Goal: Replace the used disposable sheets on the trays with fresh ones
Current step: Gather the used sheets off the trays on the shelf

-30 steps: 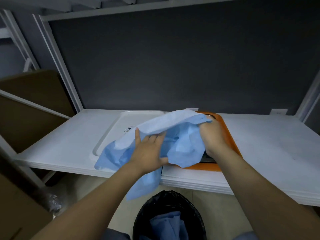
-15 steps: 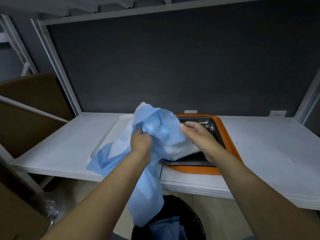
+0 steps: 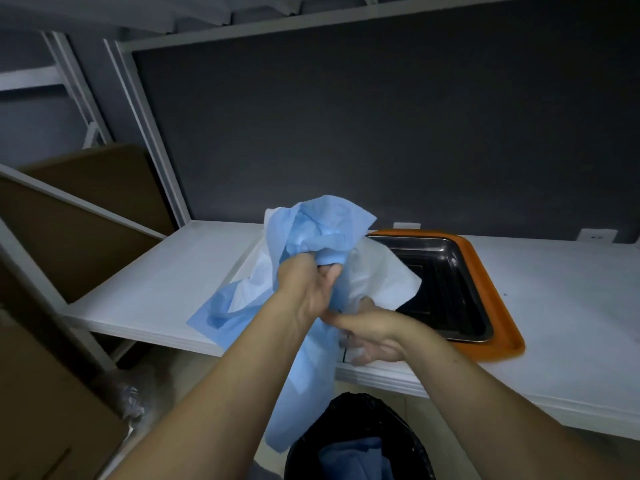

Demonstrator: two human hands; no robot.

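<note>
Cardboard boxes [image 3: 69, 220] stand at the far left, beside the white table [image 3: 156, 271]. A white tray [image 3: 246, 252] on the table shows only a strip of rim; the blue sheet [image 3: 322, 230] covers the rest.

The sheet is bunched and held above the table's front edge. Its long axis runs near upright: a crumpled crown points up above the left hand [image 3: 308, 289], one corner trails left onto the table, and the tail hangs down toward the black-lined bin [image 3: 356, 420] on the floor.

The left hand's fingers are clenched round the gathered middle. The right hand [image 3: 374, 337] sits lower, at the table edge, fingers curled into the sheet's pale underside; they are blurred.

Further right, a dark metal tray [image 3: 446, 289] rests inside an orange tray [image 3: 498, 306].

Against half a second ago, the right hand has dropped from the metal tray's corner to below the left hand, the sheet is more tightly gathered, and more of the metal tray is uncovered.
</note>
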